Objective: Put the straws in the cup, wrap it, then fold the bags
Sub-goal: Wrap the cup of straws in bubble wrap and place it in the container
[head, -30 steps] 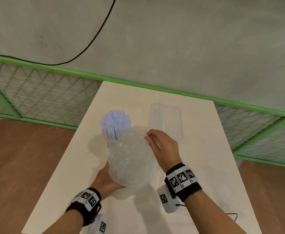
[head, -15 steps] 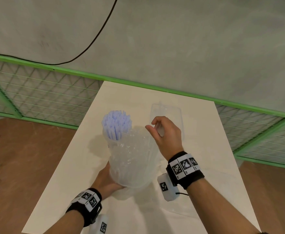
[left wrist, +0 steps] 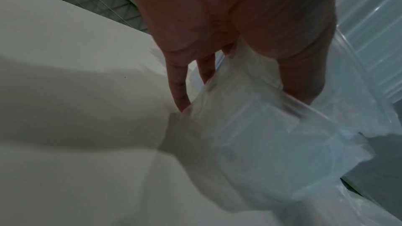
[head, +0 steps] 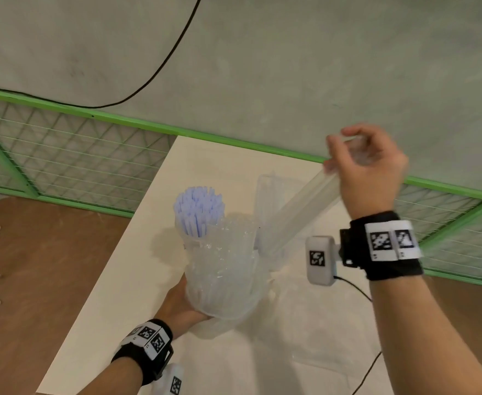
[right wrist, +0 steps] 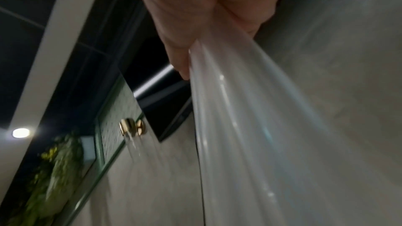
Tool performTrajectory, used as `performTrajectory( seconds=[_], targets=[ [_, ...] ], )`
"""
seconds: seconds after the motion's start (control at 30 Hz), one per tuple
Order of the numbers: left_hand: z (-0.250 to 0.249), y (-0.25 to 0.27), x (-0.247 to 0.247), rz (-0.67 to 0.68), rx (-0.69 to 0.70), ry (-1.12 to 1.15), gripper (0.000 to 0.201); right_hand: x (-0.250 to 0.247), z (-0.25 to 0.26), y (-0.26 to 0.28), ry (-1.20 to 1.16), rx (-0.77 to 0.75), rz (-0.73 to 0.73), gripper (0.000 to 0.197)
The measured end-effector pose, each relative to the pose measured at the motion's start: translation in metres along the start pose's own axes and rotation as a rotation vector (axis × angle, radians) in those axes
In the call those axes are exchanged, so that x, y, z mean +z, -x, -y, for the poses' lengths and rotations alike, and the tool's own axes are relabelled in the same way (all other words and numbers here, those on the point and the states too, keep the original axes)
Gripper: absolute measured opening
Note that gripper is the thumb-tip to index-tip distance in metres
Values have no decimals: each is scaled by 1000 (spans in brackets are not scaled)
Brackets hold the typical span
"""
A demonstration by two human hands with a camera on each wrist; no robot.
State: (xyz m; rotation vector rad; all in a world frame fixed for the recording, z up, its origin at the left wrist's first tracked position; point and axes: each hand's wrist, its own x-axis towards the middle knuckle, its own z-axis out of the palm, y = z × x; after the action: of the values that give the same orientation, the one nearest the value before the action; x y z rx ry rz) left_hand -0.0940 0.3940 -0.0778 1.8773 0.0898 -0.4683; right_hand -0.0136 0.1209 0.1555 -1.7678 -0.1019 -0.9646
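Note:
A clear cup [head: 220,283] swathed in bubble wrap stands tilted on the white table [head: 114,280]. A bundle of pale blue straws [head: 198,210] sticks out of its top on the left. My left hand [head: 177,306] grips the wrapped cup [left wrist: 261,135] at its base from below. Raised high at the right, my right hand [head: 365,163] pinches the end of a clear plastic strip [head: 299,215] stretched taut up from the cup's right side. The right wrist view shows that clear plastic strip [right wrist: 228,118] running from my fingers [right wrist: 180,61].
A clear plastic bag [head: 274,195] lies flat on the table behind the cup. More clear plastic [head: 319,323] lies on the table at the right. A green-framed wire fence [head: 63,155] borders the far edge, with a grey wall behind.
My right hand has risen from the top of the wrapped cup up and to the right, drawing a clear plastic strip taut. The left hand and cup have stayed put.

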Motion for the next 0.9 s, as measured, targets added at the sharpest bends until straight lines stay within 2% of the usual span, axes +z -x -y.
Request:
performTrajectory(
  seconds=[0.1, 0.2, 0.33, 0.43, 0.53, 0.63, 0.7, 0.77, 0.8, 0.83, 0.9],
  targets=[
    [-1, 1, 1, 1, -1, -10, 87, -13, 19, -33, -53, -101, -89, 13],
    [-3, 1, 1, -1, -6, 0, 83, -9, 22, -60, -30, -165, -50, 13],
    [-4, 1, 1, -4, -38, 4, 83, 18, -23, -69, 99, -106, 175, 15],
    [1, 0, 0, 17, -43, 31, 89, 37, -74, -51, 283, -13, 477, 11],
    [-2, 3, -1, 7, -51, 47, 86, 41, -110, -27, 540, 25, 764, 38],
    [-9, 7, -1, -1, -70, 96, 80, 39, -114, -24, 683, 19, 762, 36],
    [-16, 13, -1, 21, -90, 160, 93, 38, -108, -25, 763, 140, 838, 38],
    [-23, 17, 0, 57, -108, 216, 116, 37, -104, -20, 873, 248, 994, 49],
    [-27, 19, 0, 57, -92, 213, 119, 36, -103, -16, 917, 288, 1050, 57],
    [-24, 17, 1, 54, -80, 192, 113, 37, -102, -12, 939, 326, 1088, 65],
    [-24, 14, -1, 22, -58, 155, 84, 41, -104, -4, 929, 388, 1157, 82]
  ],
)
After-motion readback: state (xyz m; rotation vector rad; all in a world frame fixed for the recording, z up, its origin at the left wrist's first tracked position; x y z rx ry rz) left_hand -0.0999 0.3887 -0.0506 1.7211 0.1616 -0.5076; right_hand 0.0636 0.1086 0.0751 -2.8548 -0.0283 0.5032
